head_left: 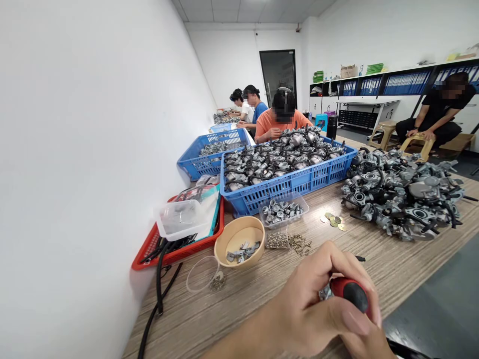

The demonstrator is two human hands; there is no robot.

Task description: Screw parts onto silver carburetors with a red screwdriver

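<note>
My left hand (314, 304) reaches in from the lower left. Its fingers and thumb curl round the red and black handle of what looks like a screwdriver (354, 295), butt end towards me. A bit of grey metal part (325, 292) shows between the fingers. Low at the right, my right hand (368, 344) lies close against the left one; its fingers are mostly hidden. Beyond the hands are several brass discs (333, 219) and a tipped clear cup (277, 240) with small brass screws (299, 243) spilling out.
A blue crate (288, 185) full of carburetor-like parts stands ahead; a pile of them (407, 194) lies right. Nearer are a clear tray of fittings (267, 222), a yellow bowl (228, 234) and a red basket (187, 257). A co-worker (264, 122) sits opposite. A wall bounds the left.
</note>
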